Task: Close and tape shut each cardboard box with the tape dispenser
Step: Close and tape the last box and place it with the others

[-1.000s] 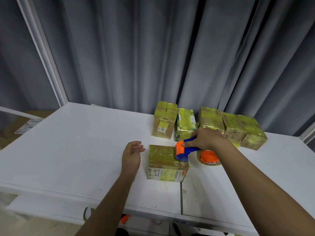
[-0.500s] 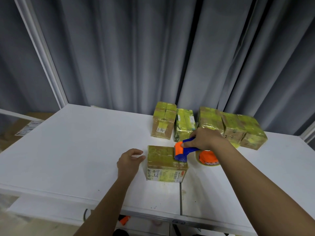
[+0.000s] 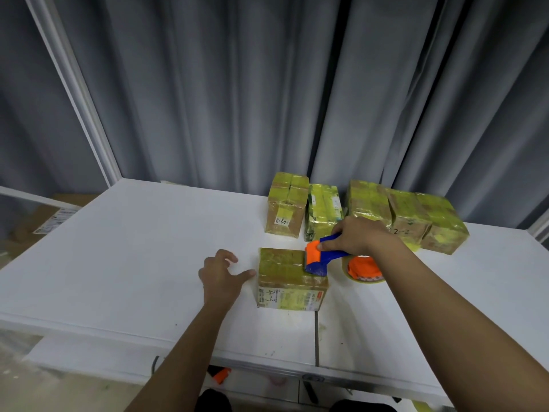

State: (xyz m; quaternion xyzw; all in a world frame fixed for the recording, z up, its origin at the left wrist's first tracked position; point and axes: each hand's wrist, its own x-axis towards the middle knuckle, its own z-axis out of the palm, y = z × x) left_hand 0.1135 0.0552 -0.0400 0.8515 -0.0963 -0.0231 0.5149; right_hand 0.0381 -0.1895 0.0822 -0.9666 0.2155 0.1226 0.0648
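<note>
A closed cardboard box covered in yellowish tape and marked "4-3" stands near the table's front middle. My right hand grips the blue handle of the orange and blue tape dispenser, whose head rests on the box's top right edge. Its tape roll hangs on the box's right side, close to the table. My left hand hovers just left of the box, fingers loosely spread, thumb almost at the box's side, holding nothing.
Several taped boxes line the back of the white table against a grey curtain. A seam splits the tabletop below the box. More cardboard lies beyond the table's left edge.
My left hand drew back, then came closer to the box's left side with fingers spreading. My right hand and the dispenser stayed on the box's top right edge.
</note>
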